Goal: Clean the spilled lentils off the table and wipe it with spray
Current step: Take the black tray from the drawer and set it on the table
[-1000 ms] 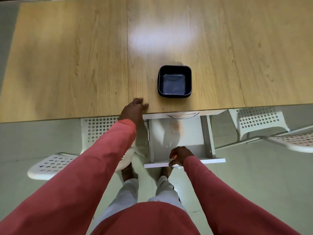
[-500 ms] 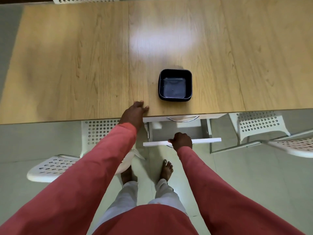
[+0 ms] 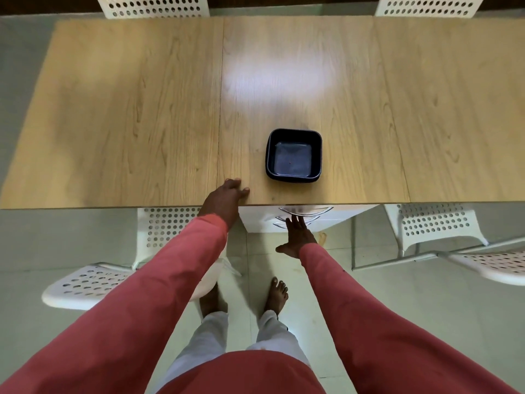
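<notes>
A wooden table [image 3: 142, 123] fills the upper view. Near its front edge stands a black square bowl [image 3: 294, 155] with one small speck inside. My left hand [image 3: 225, 199] rests flat on the table's front edge, left of the bowl, holding nothing. My right hand [image 3: 298, 236] is spread open below the table edge, fingertips at the front of a white drawer unit [image 3: 335, 217] with metal handles; the drawers are pushed in. No lentils, spray bottle or cloth show on the table.
White perforated chairs stand at the near left [image 3: 91, 282], near right [image 3: 434, 226], and behind the table's far edge [image 3: 153, 5]. My bare feet [image 3: 277, 294] are on the pale tiled floor below the drawers.
The pulled-out drawer has slid shut under my right hand, which now lies open against the drawer fronts. My left hand has stayed on the table edge. The view has pulled back.
</notes>
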